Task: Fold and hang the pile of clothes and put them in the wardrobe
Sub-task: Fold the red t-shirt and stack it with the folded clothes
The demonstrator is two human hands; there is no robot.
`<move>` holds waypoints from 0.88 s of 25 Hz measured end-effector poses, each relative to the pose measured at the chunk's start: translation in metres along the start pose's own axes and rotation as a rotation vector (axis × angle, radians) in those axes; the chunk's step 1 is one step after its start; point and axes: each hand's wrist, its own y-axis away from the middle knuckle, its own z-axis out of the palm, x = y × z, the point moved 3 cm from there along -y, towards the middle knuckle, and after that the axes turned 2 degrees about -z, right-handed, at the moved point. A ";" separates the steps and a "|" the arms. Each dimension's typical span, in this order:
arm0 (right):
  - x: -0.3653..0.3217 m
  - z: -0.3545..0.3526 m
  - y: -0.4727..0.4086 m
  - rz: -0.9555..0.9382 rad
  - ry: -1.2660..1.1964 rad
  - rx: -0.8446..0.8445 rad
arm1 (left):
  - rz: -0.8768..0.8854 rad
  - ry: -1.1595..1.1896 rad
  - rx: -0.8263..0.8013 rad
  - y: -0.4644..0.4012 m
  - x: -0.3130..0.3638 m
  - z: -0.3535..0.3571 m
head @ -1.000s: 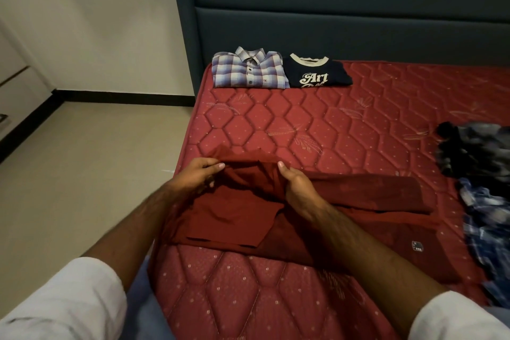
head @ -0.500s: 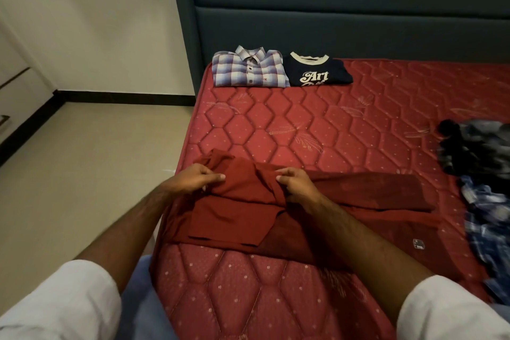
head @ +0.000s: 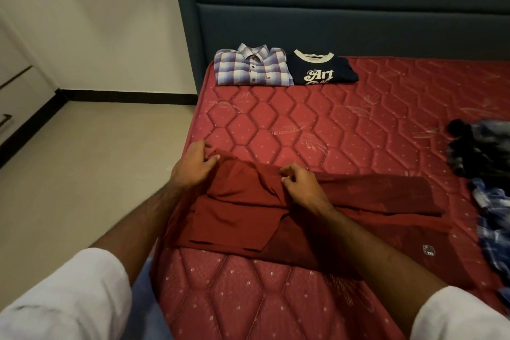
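Head view: our left hand [head: 193,165] and right hand [head: 299,186] both have fingers clamped on the maroon shirt [head: 242,218], which lies part-folded near the bed's [head: 317,130] front-left edge. Folded plaid shirt [head: 252,69] and navy tee [head: 321,70] sit by the headboard. Unfolded pile [head: 485,174] at right, prob. several garments.

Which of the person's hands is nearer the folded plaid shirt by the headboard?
Left. The left hand lies below the plaid shirt, slightly leftward; the right hand sits farther down and rightward. Both pinch the maroon garment.
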 end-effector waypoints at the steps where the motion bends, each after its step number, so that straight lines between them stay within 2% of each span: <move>1: 0.001 -0.005 -0.003 -0.024 0.104 -0.003 | -0.052 0.075 -0.002 -0.008 0.001 0.004; 4: 0.010 -0.024 -0.015 -0.074 0.339 -0.047 | -0.145 0.053 -0.066 -0.027 0.006 0.016; 6: 0.018 -0.034 -0.023 -0.082 0.445 -0.062 | -0.156 0.020 -0.038 -0.032 0.005 0.019; 10: 0.024 -0.043 -0.042 -0.067 0.372 -0.041 | -0.133 0.073 0.112 -0.022 -0.012 0.012; 12: 0.026 -0.043 -0.051 -0.059 0.373 -0.054 | -0.121 0.073 0.124 -0.013 -0.019 0.009; 14: 0.031 -0.043 -0.057 -0.012 0.356 -0.074 | -0.129 -0.013 0.096 -0.008 -0.019 0.010; 16: 0.034 -0.043 -0.062 -0.002 0.338 -0.039 | -0.098 -0.275 0.185 -0.006 -0.008 0.009; 18: 0.037 -0.046 -0.059 -0.103 0.359 0.041 | 0.051 -0.451 0.359 -0.001 0.016 0.004; 19: 0.038 -0.048 -0.053 -0.195 0.371 0.072 | 0.198 -0.465 0.399 0.001 0.031 0.003; 20: 0.041 -0.050 -0.044 -0.292 0.389 0.074 | 0.373 -0.446 0.375 0.004 0.046 0.006; 22: 0.052 -0.054 -0.018 -0.471 0.506 -0.013 | 0.670 -0.426 0.180 0.010 0.071 0.027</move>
